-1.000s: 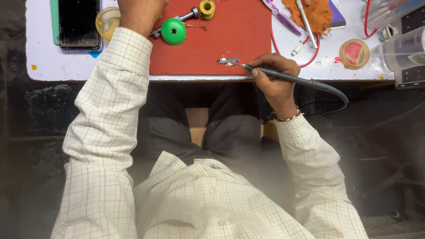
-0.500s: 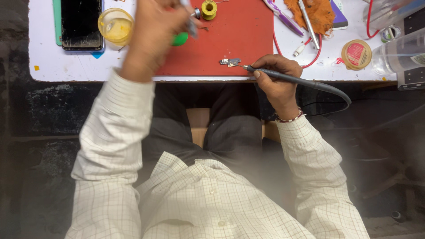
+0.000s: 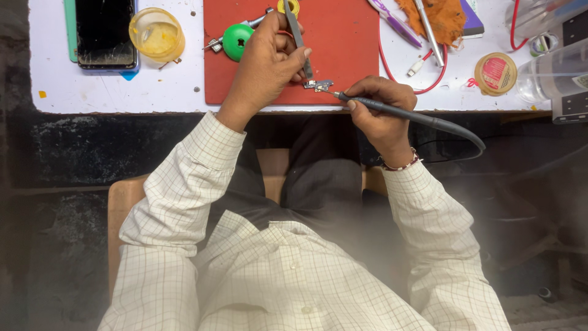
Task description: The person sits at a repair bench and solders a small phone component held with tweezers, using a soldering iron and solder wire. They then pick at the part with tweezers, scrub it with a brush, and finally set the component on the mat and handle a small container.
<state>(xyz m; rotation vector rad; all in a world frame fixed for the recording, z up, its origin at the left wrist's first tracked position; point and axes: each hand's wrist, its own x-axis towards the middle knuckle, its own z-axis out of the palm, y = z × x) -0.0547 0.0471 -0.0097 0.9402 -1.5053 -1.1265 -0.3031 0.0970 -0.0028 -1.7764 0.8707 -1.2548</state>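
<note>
We see a phone (image 3: pixel 105 34) top left on the table, dark screen, teal edge. Far right: round tin (image 3: pixel 495 73) with red-and-cream label, clear bottle (image 3: pixel 554 70) with pale label beside it.

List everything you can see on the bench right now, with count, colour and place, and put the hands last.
work mat: 1, red, centre of the white bench.
small circuit part: 1, metallic, near the mat's front edge.
tweezers: 1, grey, in the left hand, tip down at the part.
soldering iron: 1, dark grey with cable, in the right hand, tip beside the part.
green spool: 1, on the mat's left side.
yellow cup: 1, translucent, left of the mat.
phone: 1, dark screen, far left.
red cable: 1, right of the mat.
round tin: 1, tan with red top, right.
left hand: gripping the tweezers.
right hand: gripping the soldering iron.
</note>
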